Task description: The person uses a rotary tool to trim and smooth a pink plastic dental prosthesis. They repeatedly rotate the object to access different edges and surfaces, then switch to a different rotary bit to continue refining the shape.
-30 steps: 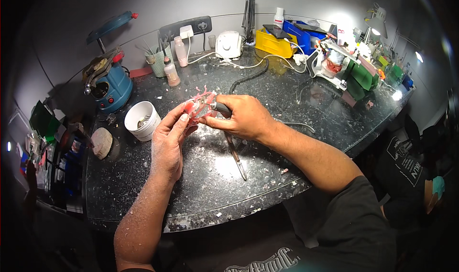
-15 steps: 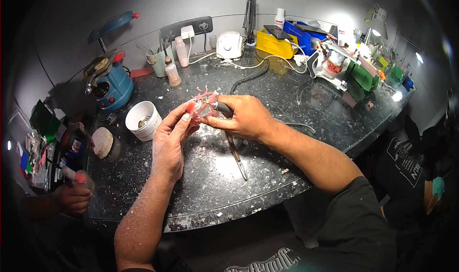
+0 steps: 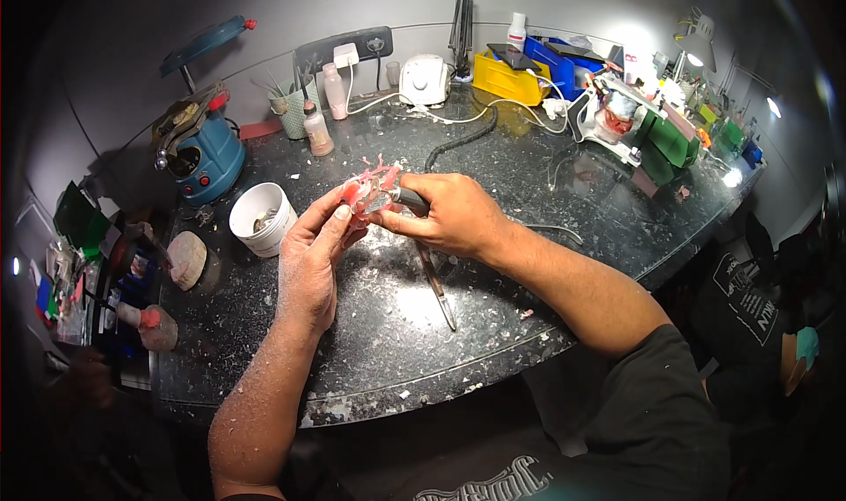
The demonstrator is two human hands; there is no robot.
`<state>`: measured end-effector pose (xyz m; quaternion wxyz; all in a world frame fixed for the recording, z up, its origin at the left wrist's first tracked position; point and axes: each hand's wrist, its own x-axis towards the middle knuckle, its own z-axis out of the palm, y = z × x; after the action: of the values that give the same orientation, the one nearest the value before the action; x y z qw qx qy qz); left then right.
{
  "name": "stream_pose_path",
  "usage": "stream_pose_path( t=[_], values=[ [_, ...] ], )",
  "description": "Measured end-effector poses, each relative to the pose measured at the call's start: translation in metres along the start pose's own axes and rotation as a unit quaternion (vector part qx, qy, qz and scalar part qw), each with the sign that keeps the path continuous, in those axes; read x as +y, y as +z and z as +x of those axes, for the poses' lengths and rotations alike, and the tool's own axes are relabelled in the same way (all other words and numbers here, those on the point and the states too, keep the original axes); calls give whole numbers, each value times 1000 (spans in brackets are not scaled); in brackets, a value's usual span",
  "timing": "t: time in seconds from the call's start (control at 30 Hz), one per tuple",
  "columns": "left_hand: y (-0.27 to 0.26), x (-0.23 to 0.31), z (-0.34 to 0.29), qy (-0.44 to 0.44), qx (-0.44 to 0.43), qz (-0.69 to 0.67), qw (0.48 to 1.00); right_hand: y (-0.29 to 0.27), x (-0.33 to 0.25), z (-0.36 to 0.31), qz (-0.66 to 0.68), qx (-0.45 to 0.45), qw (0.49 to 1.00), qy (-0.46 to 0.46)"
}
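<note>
Close together over the black workbench's (image 3: 511, 334) middle, the left hand (image 3: 310, 252) pinched a pink dental framework (image 3: 375, 191) while the right hand (image 3: 451, 215) gripped a dark handpiece (image 3: 411, 201) at its right side. Nearer lay a slim metal-tipped tool (image 3: 433, 279); left stood a white tub (image 3: 275, 240).

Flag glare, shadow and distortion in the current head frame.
Head view throughout: white glare on the dark tabletop beside the slim tool; wall washed out near the desk lamp; shadow on the wall left of the blue machine; tabletop's front edge bowed; corners black.
</note>
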<state>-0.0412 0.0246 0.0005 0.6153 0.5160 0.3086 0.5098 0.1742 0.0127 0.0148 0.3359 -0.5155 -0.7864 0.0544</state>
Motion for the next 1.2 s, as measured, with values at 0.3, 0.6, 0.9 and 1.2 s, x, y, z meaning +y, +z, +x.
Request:
stream_pose_path(
  t=[0.3,0.6,0.9,1.2],
  values=[
    [-1,-2,1,4,8,-3,1000,0,0,0,0,2,1000,-1],
    [-1,-1,1,-1,4,-4,1000,0,0,0,32,20,999,-9],
    [3,0,-1,-12,-20,-22,999,-5,8,6,351,37,935,27],
    [-5,0,1,-27,-101,-94,990,-20,3,5,572,-105,803,127]
  ],
)
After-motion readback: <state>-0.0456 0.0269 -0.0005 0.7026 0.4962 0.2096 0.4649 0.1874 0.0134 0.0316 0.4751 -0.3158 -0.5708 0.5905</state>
